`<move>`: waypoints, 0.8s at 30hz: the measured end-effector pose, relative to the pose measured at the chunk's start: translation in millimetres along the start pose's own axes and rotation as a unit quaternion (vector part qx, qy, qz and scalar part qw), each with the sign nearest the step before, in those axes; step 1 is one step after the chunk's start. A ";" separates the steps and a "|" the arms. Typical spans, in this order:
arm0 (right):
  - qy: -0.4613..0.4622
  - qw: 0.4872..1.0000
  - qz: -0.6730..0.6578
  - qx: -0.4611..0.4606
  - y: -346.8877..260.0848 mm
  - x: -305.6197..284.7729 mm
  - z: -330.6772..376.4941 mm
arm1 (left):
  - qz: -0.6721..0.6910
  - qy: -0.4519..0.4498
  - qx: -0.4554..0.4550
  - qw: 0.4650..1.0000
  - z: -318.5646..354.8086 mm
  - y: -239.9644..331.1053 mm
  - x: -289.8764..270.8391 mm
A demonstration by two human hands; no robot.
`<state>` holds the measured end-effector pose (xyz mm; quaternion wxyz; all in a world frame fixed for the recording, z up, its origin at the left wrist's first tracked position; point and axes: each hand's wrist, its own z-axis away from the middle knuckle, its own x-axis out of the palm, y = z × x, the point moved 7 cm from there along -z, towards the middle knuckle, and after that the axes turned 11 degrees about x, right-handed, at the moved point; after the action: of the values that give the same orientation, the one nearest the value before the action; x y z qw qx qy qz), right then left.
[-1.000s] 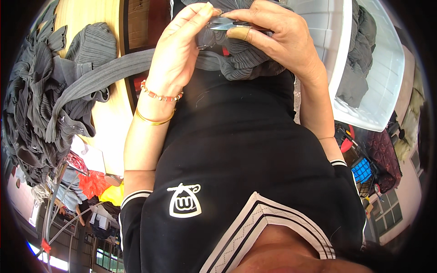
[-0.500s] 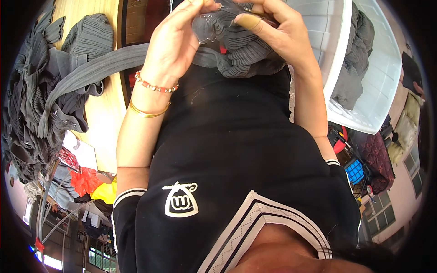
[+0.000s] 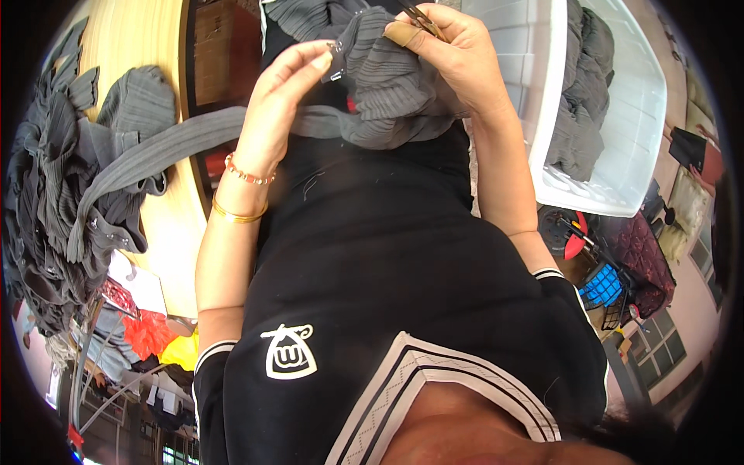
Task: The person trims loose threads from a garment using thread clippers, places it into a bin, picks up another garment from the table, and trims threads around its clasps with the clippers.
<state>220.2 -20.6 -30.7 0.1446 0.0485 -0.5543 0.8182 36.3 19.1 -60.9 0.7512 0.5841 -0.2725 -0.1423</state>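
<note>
My left hand (image 3: 298,71) is closed, thumb and index fingertip pinching a small clear piece (image 3: 335,60) with shiny edges, at the border of a ribbed dark grey garment (image 3: 384,101). That garment lies bunched over my lap, and a long grey band (image 3: 174,136) of it runs left beneath my left wrist. My right hand (image 3: 461,58) is closed around brown metal thread snips (image 3: 422,19). Its thumb, wearing a tan cover, presses on the garment's upper right part. The tips of the snips are cut off by the top edge.
At left, a heap of similar grey garments (image 3: 50,178) lies on a light wooden table (image 3: 128,46). To the right stands a white plastic bin (image 3: 632,147) with more grey garments (image 3: 581,101) inside. Red and yellow bags (image 3: 147,335) are below the table's near end.
Both hands have come slightly lower and left in view, and the left has drawn away from the right. The snips show more clearly in my right hand.
</note>
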 end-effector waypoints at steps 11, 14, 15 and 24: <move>0.005 0.984 0.114 -0.137 -61.9 -27.3 35.5 | 0.045 -0.036 0.103 0.993 -17.6 94.0 7.6; -0.012 0.967 0.188 -0.171 -78.7 -35.3 50.4 | -0.020 -0.054 0.135 0.989 -14.1 127.5 4.5; -0.011 0.978 0.151 -0.147 -92.4 -22.4 58.6 | -0.055 -0.043 0.135 0.988 -10.8 135.0 -1.0; 0.008 0.996 0.085 -0.041 -61.1 -23.3 47.9 | -0.150 -0.154 0.211 0.954 4.2 123.8 27.2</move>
<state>256.3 -48.0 36.4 0.0809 -0.0113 -0.5882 0.8046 42.9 35.6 64.6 0.5303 0.7343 -0.3177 -0.2805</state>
